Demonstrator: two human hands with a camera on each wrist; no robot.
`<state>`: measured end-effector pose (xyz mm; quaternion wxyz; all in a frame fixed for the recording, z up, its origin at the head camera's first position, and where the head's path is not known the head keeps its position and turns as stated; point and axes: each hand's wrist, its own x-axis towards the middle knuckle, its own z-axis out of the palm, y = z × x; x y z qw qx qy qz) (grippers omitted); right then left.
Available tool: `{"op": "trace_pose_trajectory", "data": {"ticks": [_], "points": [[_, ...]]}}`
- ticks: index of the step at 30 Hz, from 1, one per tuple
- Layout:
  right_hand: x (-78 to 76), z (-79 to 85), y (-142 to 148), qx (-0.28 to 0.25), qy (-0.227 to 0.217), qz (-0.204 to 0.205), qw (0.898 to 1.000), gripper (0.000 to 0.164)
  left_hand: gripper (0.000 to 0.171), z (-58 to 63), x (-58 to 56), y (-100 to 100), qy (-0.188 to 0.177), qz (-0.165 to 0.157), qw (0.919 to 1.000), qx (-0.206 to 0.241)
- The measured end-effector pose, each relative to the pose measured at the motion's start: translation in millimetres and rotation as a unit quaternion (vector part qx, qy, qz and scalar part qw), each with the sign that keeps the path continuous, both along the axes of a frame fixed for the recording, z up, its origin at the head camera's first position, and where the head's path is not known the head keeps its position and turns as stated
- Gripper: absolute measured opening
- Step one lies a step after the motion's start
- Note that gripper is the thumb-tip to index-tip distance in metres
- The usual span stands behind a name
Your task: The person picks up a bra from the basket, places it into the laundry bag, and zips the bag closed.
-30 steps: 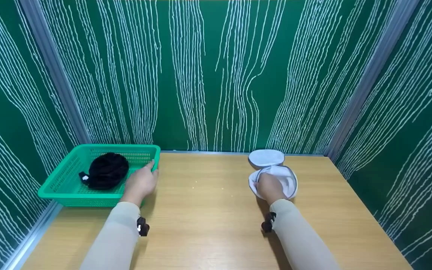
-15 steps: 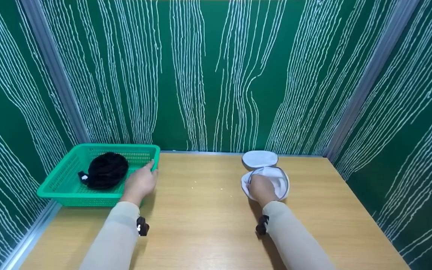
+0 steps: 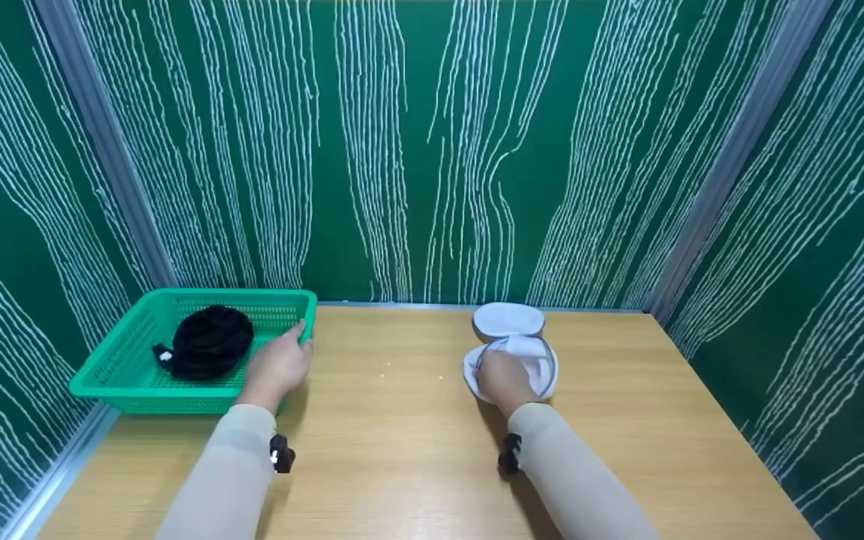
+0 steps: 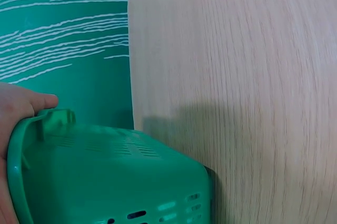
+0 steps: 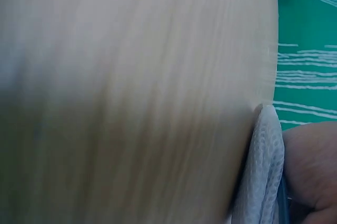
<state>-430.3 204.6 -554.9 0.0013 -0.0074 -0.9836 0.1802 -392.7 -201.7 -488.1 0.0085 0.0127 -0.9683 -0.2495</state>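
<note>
Pouch [image 5: 263, 166] mesh, right-wrist view only

Wide from the head, close from each wrist
The head view faces forward and down over the table [image 3: 402, 465] to the striped wall [image 3: 428, 150]; the left wrist view, turned sideways, looks from just beside the basket [image 4: 116, 176], which the head view shares; the right wrist view, also sideways, looks across the table near the mesh pouch [image 5: 262, 169], shared with the head view too
</note>
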Motion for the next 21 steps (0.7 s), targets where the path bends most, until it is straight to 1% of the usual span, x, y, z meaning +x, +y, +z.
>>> {"op": "trace_pose_trajectory", "data": {"ticks": [3, 9, 13, 21], "points": [[-0.9, -2.0, -5.3, 0.021, 0.016, 0.011, 1.0, 0.02, 0.063, 0.9, -0.3, -0.6, -0.002, 0.0, 1.0, -0.009], [0.7, -1.4, -12.9, -0.01, -0.019, 0.003, 1.0, 0.017, 0.063, 3.2, -0.8, -0.4, -0.004, -0.002, 1.0, -0.005], [2.8, -0.2, -18.3, -0.022, -0.026, 0.002, 0.999, 0.016, 0.063, 3.3, -0.8, 1.4, -0.003, -0.001, 1.0, 0.002], [8.7, 3.4, -30.1, -0.04, -0.031, 0.01, 0.999, 0.018, 0.065, 4.1, -0.8, 0.5, -0.019, 0.002, 0.9997, 0.012]]}}
